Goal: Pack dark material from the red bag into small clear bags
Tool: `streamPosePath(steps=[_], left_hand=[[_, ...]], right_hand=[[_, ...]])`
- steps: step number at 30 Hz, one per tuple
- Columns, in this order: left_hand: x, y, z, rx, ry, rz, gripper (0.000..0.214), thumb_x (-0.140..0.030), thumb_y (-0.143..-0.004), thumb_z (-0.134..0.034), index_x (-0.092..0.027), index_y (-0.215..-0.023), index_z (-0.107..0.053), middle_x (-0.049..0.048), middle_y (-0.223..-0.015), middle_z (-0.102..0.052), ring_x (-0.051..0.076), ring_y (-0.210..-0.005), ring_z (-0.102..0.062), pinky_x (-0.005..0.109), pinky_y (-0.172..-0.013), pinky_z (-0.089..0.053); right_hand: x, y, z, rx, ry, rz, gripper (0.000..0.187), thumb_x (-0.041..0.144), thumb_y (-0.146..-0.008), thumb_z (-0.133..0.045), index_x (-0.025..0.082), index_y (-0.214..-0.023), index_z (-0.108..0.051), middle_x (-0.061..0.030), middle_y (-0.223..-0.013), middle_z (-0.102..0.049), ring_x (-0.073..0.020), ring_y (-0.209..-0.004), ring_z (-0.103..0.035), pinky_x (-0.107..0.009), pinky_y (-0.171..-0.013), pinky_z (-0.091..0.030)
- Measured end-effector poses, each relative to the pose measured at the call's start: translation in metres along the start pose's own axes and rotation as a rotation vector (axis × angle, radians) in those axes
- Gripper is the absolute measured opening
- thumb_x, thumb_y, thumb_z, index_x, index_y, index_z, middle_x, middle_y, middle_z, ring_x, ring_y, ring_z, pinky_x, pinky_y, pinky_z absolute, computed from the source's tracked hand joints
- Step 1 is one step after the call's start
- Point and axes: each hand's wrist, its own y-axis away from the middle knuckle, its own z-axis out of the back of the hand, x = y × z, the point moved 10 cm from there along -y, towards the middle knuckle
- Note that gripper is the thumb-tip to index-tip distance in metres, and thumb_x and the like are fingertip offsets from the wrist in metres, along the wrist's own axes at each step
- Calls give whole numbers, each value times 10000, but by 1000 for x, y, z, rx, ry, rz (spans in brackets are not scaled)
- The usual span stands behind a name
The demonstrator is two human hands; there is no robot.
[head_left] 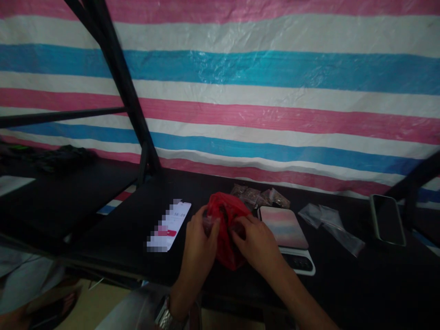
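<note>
Wristwatch [165, 314] nearest; left hand [199, 240] and right hand [257, 239] at a red bag [228, 257], on the near side of the worktop [337, 284].
Left half-curled against the bag's left side, right with bent fingers at its mouth; exact hold of either too dim to tell. Probably cupped from both sides to spread the limp plastic. Mouth facing up, long axis running far to near, near end slightly right. Just right, a scale [283, 225], presumably for short reach; beyond, packets of brown stuff [252, 196]; left, a phone [176, 225], likely angled for reading; farther right, flat clear bags [332, 220].
</note>
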Motion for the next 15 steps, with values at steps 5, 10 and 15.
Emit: streamPosePath(steps=[5,10,15], left_hand=[[9,7,-23,112,83,60,635,-106,-746,-669,-209,-1369,-599,122,-1272,-730,278,-1133,-716,468,-1050,-530],[4,3,-19,124,258,148,620,-70,-652,-610,-199,-1258,-599,29,-990,-741,196,-801,-717,364,-823,-585],[5,4,-19,75,449,269,546,-159,-612,-666,-189,-1154,-613,36,-1002,-734,192,-845,-721,325,-786,-581]], right_hand=[[-6,-3,5,-62,165,-28,244,225,-991,-626,180,-1206,-731,-151,-1234,-741,-317,-1126,-715,-418,-967,-544],[-20,-6,12,-167,223,-76,225,224,-985,-634,184,-1190,-719,-174,-1187,-747,-308,-1074,-725,-407,-927,-544],[-21,-8,7,-110,56,-72,200,230,-970,-665,202,-1155,-734,-142,-1174,-749,-296,-1048,-731,-393,-915,-546]])
